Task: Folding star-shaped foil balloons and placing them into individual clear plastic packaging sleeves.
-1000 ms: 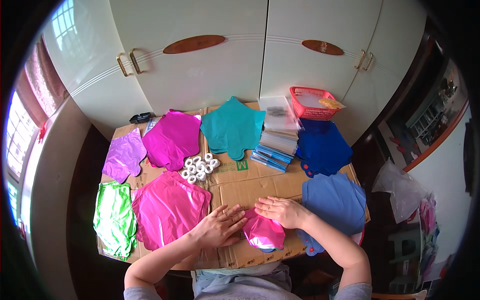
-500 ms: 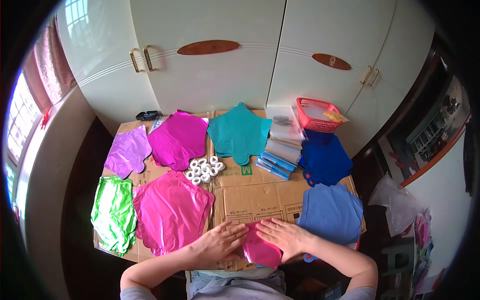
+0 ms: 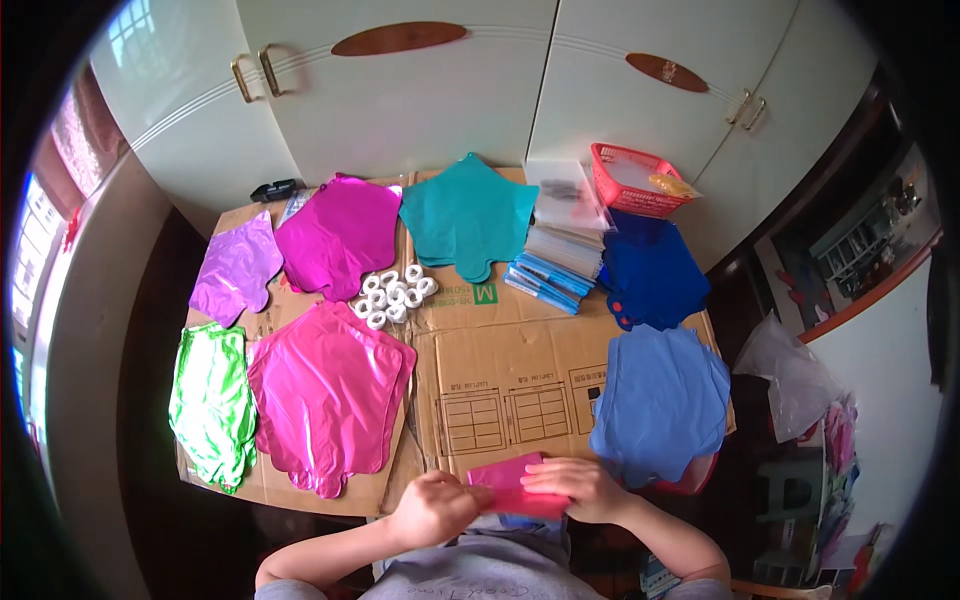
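Note:
A folded pink foil balloon (image 3: 508, 484), now a small rectangle, is at the near edge of the cardboard, close to my body. My left hand (image 3: 440, 507) is closed on its left end, fingers slightly blurred. My right hand (image 3: 582, 487) grips its right side, with the fingers lying over the upper face and the thumb below. Left of my hands lies a pile of flat pink foil balloons (image 3: 330, 395). Flat light-blue foil balloons (image 3: 662, 400) lie to the right of them.
Around the cardboard (image 3: 500, 350) lie green (image 3: 212, 405), lilac (image 3: 235, 268), magenta (image 3: 340, 235), teal (image 3: 468, 220) and dark-blue (image 3: 655, 270) foil sheets. Several white ribbon rolls (image 3: 392, 293), blue-edged packets (image 3: 548, 280) and a red basket (image 3: 632, 180) stand farther back, before white cupboards (image 3: 400, 110).
The pink foil has gone from a longer strip under my flat hands to a shorter folded rectangle. My fingers have closed on it, and the view has shifted.

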Demonstrator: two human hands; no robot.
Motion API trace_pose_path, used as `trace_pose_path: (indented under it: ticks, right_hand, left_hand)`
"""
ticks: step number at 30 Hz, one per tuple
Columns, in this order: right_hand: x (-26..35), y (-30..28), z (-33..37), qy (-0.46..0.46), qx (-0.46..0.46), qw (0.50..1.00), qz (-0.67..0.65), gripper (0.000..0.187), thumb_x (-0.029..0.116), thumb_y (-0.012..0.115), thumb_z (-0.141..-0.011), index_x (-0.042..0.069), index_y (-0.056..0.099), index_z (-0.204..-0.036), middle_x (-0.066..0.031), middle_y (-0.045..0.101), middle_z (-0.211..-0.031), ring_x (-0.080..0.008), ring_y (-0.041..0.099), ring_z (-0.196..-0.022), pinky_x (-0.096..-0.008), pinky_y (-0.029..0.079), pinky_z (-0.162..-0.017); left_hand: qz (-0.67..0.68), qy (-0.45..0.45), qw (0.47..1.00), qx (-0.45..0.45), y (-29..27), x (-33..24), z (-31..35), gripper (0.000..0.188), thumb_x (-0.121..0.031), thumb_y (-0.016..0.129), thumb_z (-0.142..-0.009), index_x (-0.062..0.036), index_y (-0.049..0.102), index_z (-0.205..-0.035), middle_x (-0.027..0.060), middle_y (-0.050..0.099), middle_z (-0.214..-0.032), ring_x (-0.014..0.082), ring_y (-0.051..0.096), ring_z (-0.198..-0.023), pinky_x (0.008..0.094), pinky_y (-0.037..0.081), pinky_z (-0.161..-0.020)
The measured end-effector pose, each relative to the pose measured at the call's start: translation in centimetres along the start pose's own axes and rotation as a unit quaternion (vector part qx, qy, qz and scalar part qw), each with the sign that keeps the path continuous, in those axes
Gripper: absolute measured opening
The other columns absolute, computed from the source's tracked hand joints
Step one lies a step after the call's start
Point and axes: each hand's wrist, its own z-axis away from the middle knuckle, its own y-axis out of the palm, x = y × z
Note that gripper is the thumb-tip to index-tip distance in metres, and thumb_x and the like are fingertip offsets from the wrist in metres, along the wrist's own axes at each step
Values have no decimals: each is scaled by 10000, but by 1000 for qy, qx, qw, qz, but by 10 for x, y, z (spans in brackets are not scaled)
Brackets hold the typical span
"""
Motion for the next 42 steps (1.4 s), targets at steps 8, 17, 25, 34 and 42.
trace_pose_path:
  ticks: [8,17,25,34,42]
  right_hand:
    - [0,-10,-43,217,-183,927,-246,231,201,681,-902,-25,672,-953,-21,674,-758,-44,578,-705,-246,474,-621]
    - [-17,-18,-52,306,-93,892,-319,167,175,677,-901,14,687,-940,36,597,-671,-13,511,-588,-194,411,-515]
    - [-19,-31,-66,306,-71,889,-333,134,158,675,-903,29,660,-874,40,581,-641,-19,522,-567,-187,407,-497]
    - [-66,-38,-87,309,-44,929,-201,146,140,673,-878,-1,639,-889,-21,624,-674,-58,555,-586,-248,449,-540]
    - [-91,-38,-107,151,-52,987,25,109,57,679,-769,14,638,-861,-107,646,-823,-252,647,-723,-355,501,-635]
  left_hand:
    - [353,-343,870,7,-24,32,-47,213,-196,716,-876,6,694,-813,6,576,-572,13,420,-577,263,406,-493]
    - [529,-380,759,-19,-33,46,-55,157,-118,703,-880,13,685,-965,5,680,-850,38,596,-788,207,487,-698]
    - [486,-404,775,23,-33,56,-57,144,-115,700,-879,0,685,-965,31,702,-857,72,645,-786,221,530,-683]
    - [125,-299,946,25,-34,68,-90,184,-154,763,-782,-5,709,-876,98,694,-784,173,670,-672,276,530,-638]
    - [-3,-248,968,41,-20,77,-93,199,-218,685,-804,-36,675,-882,122,655,-750,283,666,-686,380,531,-623]
